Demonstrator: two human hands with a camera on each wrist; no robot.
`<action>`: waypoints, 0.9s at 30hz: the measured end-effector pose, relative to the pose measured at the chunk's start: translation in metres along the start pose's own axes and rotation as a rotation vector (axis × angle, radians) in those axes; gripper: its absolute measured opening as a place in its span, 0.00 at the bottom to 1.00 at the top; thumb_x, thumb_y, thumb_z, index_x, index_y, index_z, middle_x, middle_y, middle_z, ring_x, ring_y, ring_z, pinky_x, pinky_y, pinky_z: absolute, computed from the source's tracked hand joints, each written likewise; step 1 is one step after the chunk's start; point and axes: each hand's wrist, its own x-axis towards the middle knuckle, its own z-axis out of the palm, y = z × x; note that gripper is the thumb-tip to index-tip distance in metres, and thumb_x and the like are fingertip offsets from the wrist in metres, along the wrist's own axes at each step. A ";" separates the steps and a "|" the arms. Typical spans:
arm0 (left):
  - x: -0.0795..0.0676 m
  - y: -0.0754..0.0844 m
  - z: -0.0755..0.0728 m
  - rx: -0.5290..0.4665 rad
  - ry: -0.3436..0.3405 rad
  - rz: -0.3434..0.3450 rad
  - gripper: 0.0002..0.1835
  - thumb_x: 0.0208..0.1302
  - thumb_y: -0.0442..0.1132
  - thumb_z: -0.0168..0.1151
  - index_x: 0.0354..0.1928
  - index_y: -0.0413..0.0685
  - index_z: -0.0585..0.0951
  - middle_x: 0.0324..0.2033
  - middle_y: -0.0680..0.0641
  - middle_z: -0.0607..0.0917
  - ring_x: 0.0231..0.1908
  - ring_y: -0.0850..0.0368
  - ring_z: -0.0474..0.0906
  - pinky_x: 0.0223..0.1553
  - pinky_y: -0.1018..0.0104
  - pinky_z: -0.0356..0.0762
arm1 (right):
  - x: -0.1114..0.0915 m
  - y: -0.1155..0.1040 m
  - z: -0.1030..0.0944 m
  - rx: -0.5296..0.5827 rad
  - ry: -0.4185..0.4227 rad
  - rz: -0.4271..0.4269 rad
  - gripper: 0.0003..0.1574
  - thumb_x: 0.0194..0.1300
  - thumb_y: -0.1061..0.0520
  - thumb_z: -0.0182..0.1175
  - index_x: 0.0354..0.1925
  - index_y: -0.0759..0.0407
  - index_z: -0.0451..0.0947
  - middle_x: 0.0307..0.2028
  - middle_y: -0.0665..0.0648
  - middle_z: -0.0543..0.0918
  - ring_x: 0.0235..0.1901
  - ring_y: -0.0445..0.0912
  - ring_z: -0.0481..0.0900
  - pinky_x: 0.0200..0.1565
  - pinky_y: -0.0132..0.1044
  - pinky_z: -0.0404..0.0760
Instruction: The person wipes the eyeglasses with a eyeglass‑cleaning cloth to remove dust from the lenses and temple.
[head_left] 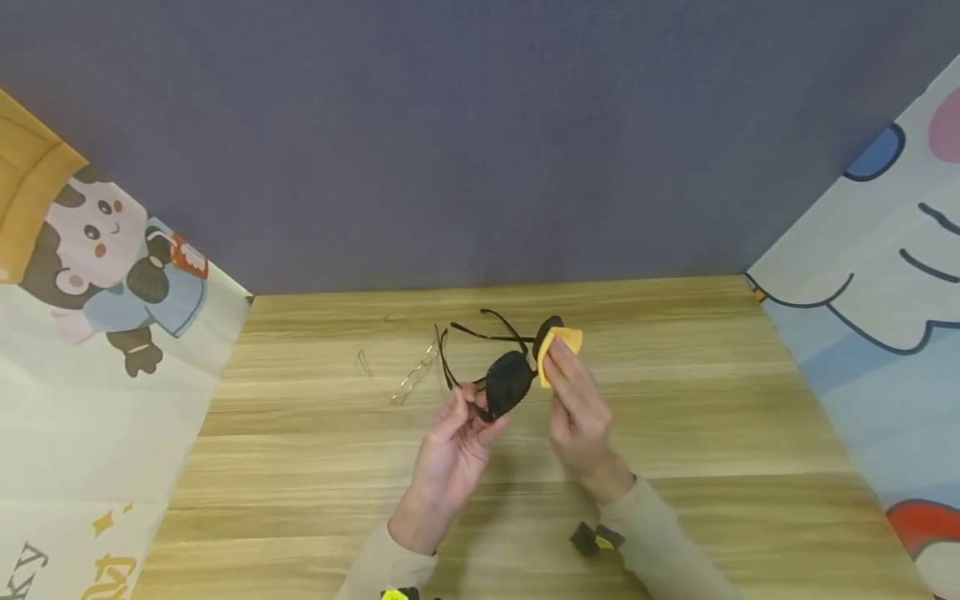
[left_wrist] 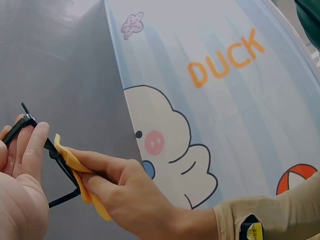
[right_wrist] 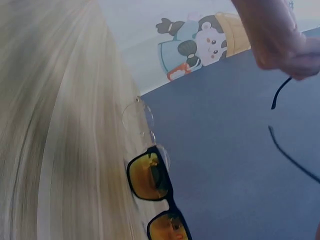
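My left hand (head_left: 456, 454) grips black-framed sunglasses (head_left: 508, 385) by the frame near one hinge, dark lenses facing up and toward the right. Over the far lens lies a folded yellow cloth (head_left: 568, 337), which my right hand (head_left: 583, 417) pinches against the glasses. In the left wrist view the cloth (left_wrist: 75, 165) wraps along the frame, with fingers and thumb on either side. A second pair of black sunglasses (right_wrist: 170, 192), its lenses orange in the right wrist view, lies on the table, largely hidden behind the held pair in the head view.
Thin wire-rimmed glasses (head_left: 415, 372) lie on the wooden table (head_left: 300, 483), left of the hands. A plain grey panel (head_left: 480, 150) rises at the table's back edge. Cartoon-printed panels stand at the left (head_left: 90, 433) and right (head_left: 840, 375).
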 end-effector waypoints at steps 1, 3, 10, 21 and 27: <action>0.000 0.000 0.000 -0.004 -0.005 0.000 0.16 0.84 0.38 0.42 0.41 0.43 0.79 0.39 0.48 0.90 0.41 0.61 0.90 0.54 0.67 0.86 | -0.001 0.002 0.000 -0.001 0.003 -0.003 0.20 0.67 0.78 0.49 0.53 0.79 0.81 0.57 0.76 0.80 0.66 0.57 0.77 0.67 0.48 0.78; 0.000 0.001 0.000 -0.007 -0.013 -0.002 0.17 0.84 0.39 0.41 0.41 0.43 0.79 0.39 0.48 0.90 0.41 0.61 0.90 0.54 0.66 0.86 | -0.001 0.006 -0.001 -0.003 0.011 0.002 0.22 0.65 0.79 0.49 0.53 0.78 0.80 0.57 0.76 0.80 0.66 0.57 0.77 0.67 0.47 0.78; -0.002 0.000 0.000 0.028 -0.017 -0.017 0.18 0.85 0.38 0.38 0.41 0.44 0.80 0.39 0.49 0.90 0.41 0.62 0.89 0.54 0.67 0.85 | 0.002 0.019 -0.005 -0.022 0.034 0.053 0.19 0.69 0.77 0.49 0.53 0.79 0.81 0.58 0.73 0.81 0.65 0.55 0.78 0.65 0.44 0.80; -0.001 -0.003 -0.001 0.073 -0.013 -0.027 0.16 0.84 0.35 0.41 0.42 0.44 0.79 0.39 0.49 0.90 0.41 0.62 0.89 0.54 0.68 0.85 | 0.016 0.018 -0.005 0.002 0.050 0.109 0.26 0.60 0.83 0.49 0.54 0.76 0.81 0.59 0.72 0.81 0.65 0.56 0.79 0.66 0.48 0.78; 0.000 -0.004 -0.001 0.090 -0.005 -0.032 0.15 0.84 0.36 0.41 0.42 0.45 0.79 0.39 0.50 0.90 0.41 0.62 0.89 0.55 0.67 0.85 | 0.016 0.011 -0.005 0.007 0.016 0.106 0.23 0.64 0.79 0.50 0.54 0.75 0.82 0.59 0.70 0.81 0.65 0.55 0.78 0.67 0.48 0.78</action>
